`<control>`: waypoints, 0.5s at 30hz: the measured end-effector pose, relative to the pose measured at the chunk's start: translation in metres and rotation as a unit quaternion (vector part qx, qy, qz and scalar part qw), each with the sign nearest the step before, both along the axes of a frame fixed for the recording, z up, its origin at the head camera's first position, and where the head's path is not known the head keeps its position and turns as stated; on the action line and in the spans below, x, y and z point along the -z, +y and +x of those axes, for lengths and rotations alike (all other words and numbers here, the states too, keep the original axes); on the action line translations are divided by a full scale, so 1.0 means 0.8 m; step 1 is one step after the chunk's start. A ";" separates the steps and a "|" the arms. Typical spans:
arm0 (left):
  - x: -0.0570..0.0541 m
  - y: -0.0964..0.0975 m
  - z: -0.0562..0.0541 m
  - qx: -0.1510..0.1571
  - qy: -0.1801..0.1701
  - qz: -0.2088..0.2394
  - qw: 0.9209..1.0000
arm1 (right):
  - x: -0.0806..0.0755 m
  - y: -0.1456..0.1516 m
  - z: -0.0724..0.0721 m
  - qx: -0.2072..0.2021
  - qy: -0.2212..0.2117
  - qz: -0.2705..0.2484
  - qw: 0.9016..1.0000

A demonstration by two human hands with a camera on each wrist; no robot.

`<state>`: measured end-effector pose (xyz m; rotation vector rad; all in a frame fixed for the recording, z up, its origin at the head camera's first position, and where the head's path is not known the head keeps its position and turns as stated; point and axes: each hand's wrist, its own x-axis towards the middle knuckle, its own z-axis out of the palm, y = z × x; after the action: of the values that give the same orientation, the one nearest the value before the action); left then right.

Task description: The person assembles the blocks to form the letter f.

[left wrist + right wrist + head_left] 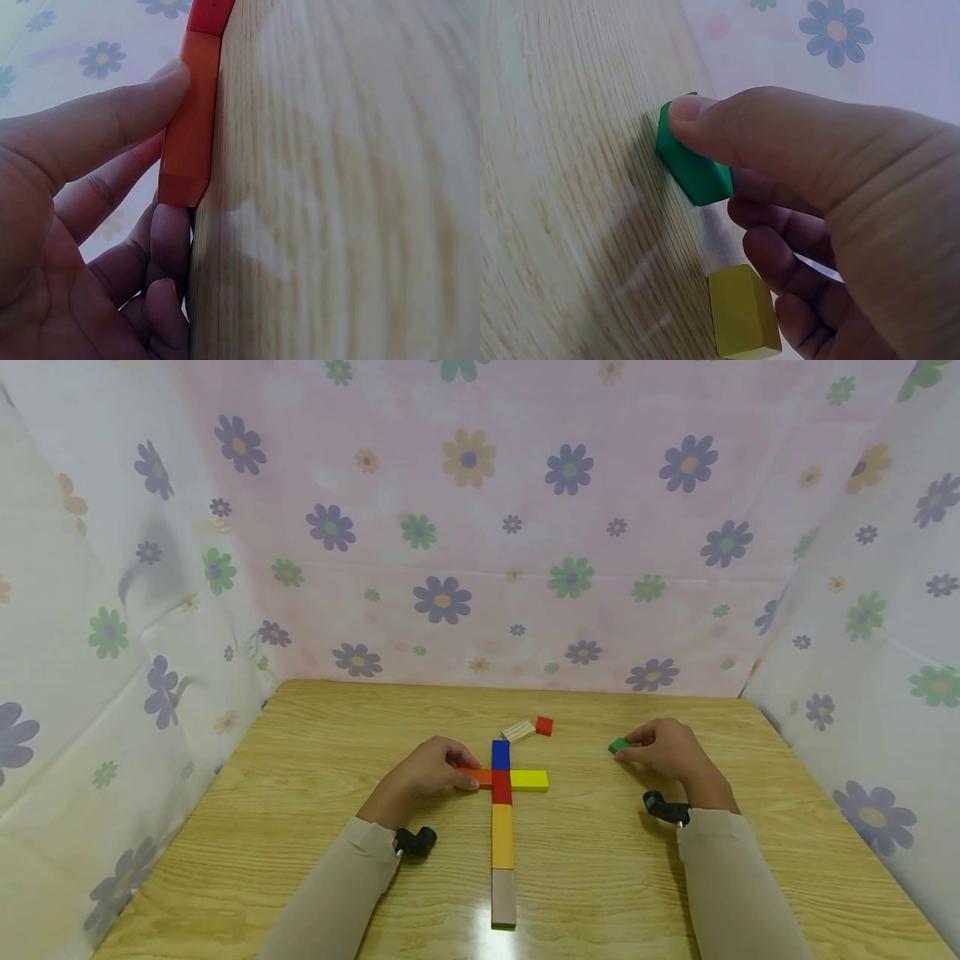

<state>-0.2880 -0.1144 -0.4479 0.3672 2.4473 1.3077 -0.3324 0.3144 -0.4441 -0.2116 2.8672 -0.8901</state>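
Note:
Flat blocks lie in a cross on the table: a blue block (pixel 501 754) at the far end, a red block (pixel 501 787) in the centre, a yellow block (pixel 529 781) on the right, then an amber block (pixel 502 836) and a greyish-brown block (pixel 503 897) towards me. My left hand (pixel 431 767) pinches the orange block (pixel 189 124), which forms the left arm and meets the red one. Off to the right, my right hand (pixel 669 750) holds a green block (pixel 695 166) between thumb and fingers, close over the table. Beside its lower fingers stands another yellow block (pixel 739 311), hidden in the head view.
Behind the cross lie a pale wavy-patterned wooden piece (pixel 518 731) and a small red block (pixel 544 726). Flower-printed cloth (pixel 495 543) walls off the back and both sides of the wooden table (pixel 337 877).

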 end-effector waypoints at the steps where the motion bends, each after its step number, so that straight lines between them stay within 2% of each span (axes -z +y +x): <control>1: 0.000 0.000 0.000 0.000 0.001 -0.001 1.000 | 0.000 0.000 0.000 0.000 0.000 0.000 1.000; 15: 0.001 0.000 0.001 -0.007 -0.008 -0.001 1.000 | -0.001 0.001 0.003 0.001 -0.009 -0.001 1.000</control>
<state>-0.2875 -0.1145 -0.4488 0.3384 2.4415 1.3094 -0.3300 0.3153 -0.4431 -0.2013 2.8510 -0.8900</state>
